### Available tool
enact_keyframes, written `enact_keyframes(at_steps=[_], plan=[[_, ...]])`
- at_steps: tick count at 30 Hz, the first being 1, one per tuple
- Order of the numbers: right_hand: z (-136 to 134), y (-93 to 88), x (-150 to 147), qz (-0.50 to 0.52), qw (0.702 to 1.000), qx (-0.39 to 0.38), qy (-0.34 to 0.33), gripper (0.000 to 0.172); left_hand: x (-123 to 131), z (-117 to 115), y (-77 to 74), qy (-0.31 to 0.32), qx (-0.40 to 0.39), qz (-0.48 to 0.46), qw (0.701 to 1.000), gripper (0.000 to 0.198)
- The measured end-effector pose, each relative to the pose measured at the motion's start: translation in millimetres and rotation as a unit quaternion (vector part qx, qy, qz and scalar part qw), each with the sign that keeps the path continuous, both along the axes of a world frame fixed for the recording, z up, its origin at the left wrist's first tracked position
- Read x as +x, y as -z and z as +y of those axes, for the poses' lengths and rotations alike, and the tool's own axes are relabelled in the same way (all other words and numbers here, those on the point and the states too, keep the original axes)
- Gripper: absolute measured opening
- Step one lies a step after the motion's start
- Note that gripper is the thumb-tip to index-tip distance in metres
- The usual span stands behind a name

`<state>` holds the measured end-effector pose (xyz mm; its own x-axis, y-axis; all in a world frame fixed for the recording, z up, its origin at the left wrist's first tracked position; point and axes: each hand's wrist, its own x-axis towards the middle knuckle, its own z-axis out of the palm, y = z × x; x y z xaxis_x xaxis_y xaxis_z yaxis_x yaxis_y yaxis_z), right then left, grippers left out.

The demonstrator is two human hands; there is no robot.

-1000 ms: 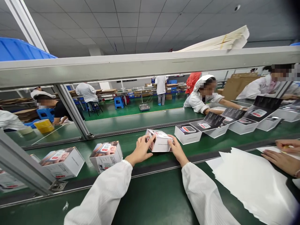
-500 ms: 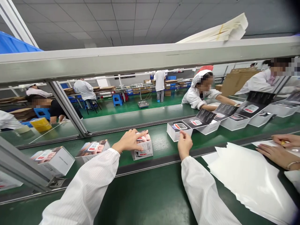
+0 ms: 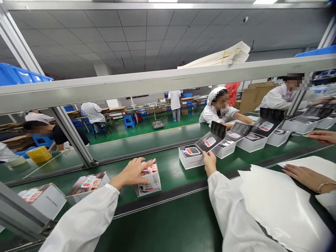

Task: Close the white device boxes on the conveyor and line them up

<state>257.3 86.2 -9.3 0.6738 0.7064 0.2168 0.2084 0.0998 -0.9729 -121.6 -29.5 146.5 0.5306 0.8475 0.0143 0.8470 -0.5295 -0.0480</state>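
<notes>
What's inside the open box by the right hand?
In the open box, a white-and-red item shows at the top; whatever lies beneath it is covered.

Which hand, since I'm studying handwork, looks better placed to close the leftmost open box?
Probably the right hand: it is at the near edge of the raised lid of that open box. The left hand is farther off, on a closed box.
</notes>
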Motion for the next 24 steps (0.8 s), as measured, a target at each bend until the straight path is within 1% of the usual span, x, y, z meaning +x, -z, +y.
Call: enact_keyframes(at_steps=[3,5,7,9,11,14,15,17,19,21,22,24], plan=[[-20,0.9,-11,-0.030,0.998,0.017,-0.056,0.051,18,-10,0.6,0.005,0.074,-0.051,0.996,0.066],[-35,-0.3,-19,-0.072,0.990,0.025,-0.114,0.055,40,-15,5.4,0.015,0.137,-0.115,0.984,0.055],[-46,-1.2,-27,-0.125,0.979,0.010,-0.162,0.055,68,-12,14.9,0.024,0.171,-0.173,0.970,0.050],[-54,-0.8,-32,-0.168,0.967,-0.017,-0.188,0.053,99,-1,29.2,0.019,0.148,-0.216,0.965,0.054],[-57,1.0,-36,-0.186,0.960,-0.027,-0.205,0.052,126,18,47.4,-0.002,0.090,-0.243,0.966,0.062],[-57,4.0,-42,-0.171,0.959,-0.006,-0.228,0.054,153,43,77.5,-0.038,0.030,-0.260,0.964,0.071],[-56,4.5,-44,-0.164,0.959,0.005,-0.233,0.055,156,47,86.9,-0.047,0.023,-0.263,0.963,0.072],[-56,4.5,-47,-0.153,0.960,0.016,-0.234,0.055,156,48,102.4,-0.058,0.016,-0.271,0.961,0.075],[-55,3.5,-48,-0.138,0.964,0.009,-0.229,0.054,147,41,110.5,-0.048,0.016,-0.270,0.961,0.079],[-54,2.3,-47,-0.104,0.968,0.002,-0.230,0.053,134,32,108.1,-0.023,0.017,-0.260,0.965,0.084],[-54,1.8,-47,-0.075,0.969,0.002,-0.236,0.054,127,28,102.6,-0.009,0.017,-0.255,0.967,0.088],[-54,1.1,-50,-0.004,0.965,-0.003,-0.264,0.058,116,23,84.2,0.024,0.032,-0.230,0.972,0.094]])
